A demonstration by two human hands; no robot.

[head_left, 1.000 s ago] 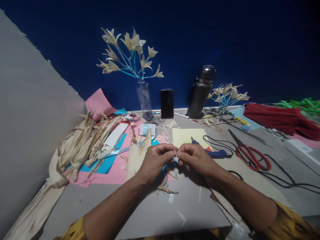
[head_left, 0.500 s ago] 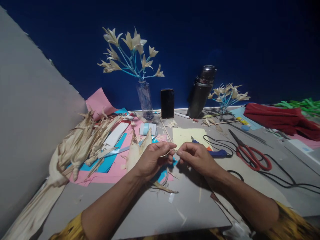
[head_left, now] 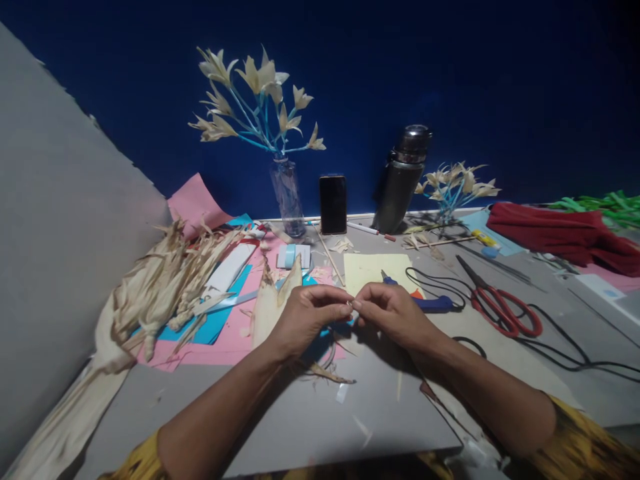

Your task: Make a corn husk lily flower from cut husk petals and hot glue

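Both hands closed at the fingertips in the center of the frame, the left hand and right hand pinched a small pale sliver, mostly hidden, above a cluttered desk. An uneven pull could have snapped it; a loosened pinch could have dropped it among similar-colored scraps. At center right, a black cord curved beside the right forearm, where a sideways sweep could have snagged it near the red-handled scissors.
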